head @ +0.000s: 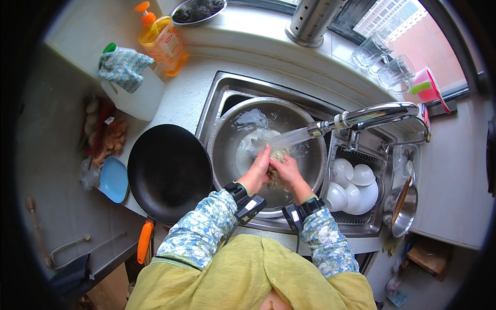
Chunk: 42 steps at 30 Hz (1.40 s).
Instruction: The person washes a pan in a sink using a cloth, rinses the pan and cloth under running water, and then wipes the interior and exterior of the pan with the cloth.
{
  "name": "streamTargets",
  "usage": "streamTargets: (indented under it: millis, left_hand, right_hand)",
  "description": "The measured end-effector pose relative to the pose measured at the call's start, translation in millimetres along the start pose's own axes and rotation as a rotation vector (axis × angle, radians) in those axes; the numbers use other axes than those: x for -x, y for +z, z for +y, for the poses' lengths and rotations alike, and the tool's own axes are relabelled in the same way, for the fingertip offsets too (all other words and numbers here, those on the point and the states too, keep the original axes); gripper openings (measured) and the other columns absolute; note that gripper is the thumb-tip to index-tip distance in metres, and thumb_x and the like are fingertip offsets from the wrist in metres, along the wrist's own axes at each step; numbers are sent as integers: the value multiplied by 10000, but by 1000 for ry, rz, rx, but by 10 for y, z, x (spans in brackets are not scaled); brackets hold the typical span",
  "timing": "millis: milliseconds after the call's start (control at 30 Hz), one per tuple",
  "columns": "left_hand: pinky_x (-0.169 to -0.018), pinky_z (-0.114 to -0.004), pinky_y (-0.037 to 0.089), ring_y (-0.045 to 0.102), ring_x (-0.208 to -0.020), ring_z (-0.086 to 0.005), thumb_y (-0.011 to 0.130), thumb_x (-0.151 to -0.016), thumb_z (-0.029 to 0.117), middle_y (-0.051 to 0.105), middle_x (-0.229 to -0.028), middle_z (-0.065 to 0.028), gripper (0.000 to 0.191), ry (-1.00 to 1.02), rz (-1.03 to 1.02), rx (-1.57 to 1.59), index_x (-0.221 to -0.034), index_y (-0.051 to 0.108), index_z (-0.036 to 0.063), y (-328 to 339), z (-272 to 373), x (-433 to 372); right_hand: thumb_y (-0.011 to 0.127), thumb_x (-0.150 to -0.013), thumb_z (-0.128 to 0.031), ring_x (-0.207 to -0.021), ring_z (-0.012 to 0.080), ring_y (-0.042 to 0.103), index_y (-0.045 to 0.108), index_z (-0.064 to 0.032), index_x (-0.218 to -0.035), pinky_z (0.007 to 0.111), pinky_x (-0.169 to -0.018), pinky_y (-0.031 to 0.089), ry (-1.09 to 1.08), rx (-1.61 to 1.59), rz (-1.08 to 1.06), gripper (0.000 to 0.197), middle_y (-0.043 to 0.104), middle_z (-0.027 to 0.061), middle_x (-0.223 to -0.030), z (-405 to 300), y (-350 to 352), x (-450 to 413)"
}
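Both hands are together over a large stainless steel basin (228,162) set in the sink. My left hand (260,166) and my right hand (287,170) squeeze a wet, pale beige-green bundle (277,179), perhaps a cloth; the fingers partly hide it. Water sprays from the chrome faucet (320,129) beside and onto the hands. Ripples and splashes cover the water (255,116) in the basin.
Left of the sink lies a black frying pan (170,170) with an orange handle (145,242). White bowls (348,193) fill the right-hand rack. Behind stand a soap pump bottle (164,46) and a white plastic jug (135,93) draped with a striped cloth (126,69). Glass mugs (395,73) line the sill.
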State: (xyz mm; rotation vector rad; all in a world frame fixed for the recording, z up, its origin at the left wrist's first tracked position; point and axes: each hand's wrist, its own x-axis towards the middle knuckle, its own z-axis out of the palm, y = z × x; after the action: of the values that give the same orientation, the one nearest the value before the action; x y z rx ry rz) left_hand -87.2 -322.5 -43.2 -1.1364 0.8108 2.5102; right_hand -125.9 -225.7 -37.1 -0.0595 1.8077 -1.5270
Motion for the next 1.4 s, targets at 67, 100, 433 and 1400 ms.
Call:
streamTargets:
  millis: [67,100,433,1400]
  left_hand:
    - [-750,-382,436,525,-920,-228,342,-818,571,510,-1054,-97,524,-28,-127,140,-1042,480,118,-129,52,-2]
    - [-750,-382,436,525,-920,-228,342,-818,571,510,-1054,-97,524,-31,-128,140,-1042,480,118,-108,83,85]
    - [-694,-398,501,587,-837,-242,299,-886,259,575,-962,-117,336,22,-73,76,-1025,497,26,-63,-93,-79]
    - [-747,-411,481,574,-854,-262,360,-883,283,562,-996,-121,343,-54,-92,113,-1040,490,7,-68,82,31]
  right_hand:
    - [564,-796,-172,-735,110,539,536,9,-970,235,-639,439,-12,-110,-117,253,574,46,-856,-243,117,133]
    - [557,-806,-192,-729,104,534,538,13,-959,231,-634,437,-29,-220,-208,256,570,42,-849,-354,124,185]
    - [487,-782,-419,-744,395,544,586,-22,-797,450,-657,426,-171,767,411,410,566,241,-755,71,-195,-157]
    - [564,-750,-349,-862,328,545,586,-89,-920,391,-745,421,-101,780,436,312,589,179,-863,-37,-417,-99]
